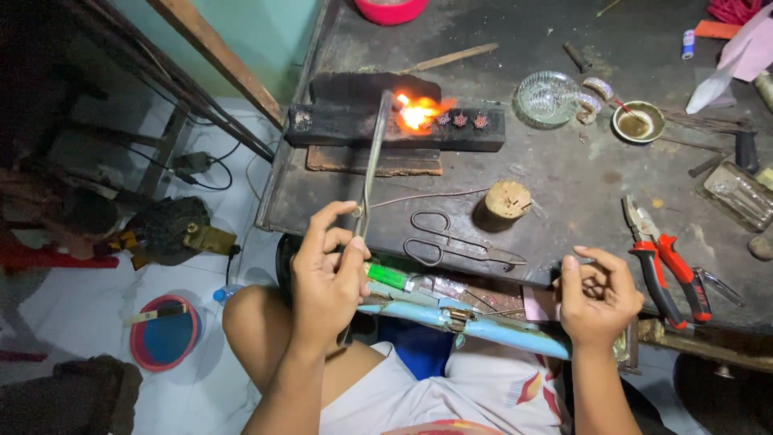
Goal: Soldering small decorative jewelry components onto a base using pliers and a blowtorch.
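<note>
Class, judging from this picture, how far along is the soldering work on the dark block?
Done: nothing clearly finished. In hand: the left hand aims a metal torch pipe; its flame plays on the dark block. Left: three small ornaments beside the flame look unheated. The right hand is curled, apparently idle.

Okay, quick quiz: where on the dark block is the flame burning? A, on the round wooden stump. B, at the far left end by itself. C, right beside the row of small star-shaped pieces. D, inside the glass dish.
C: the flame burns on top of the dark block, just left of the small star-shaped pieces, at the tip of the metal torch held in the left hand.
</note>
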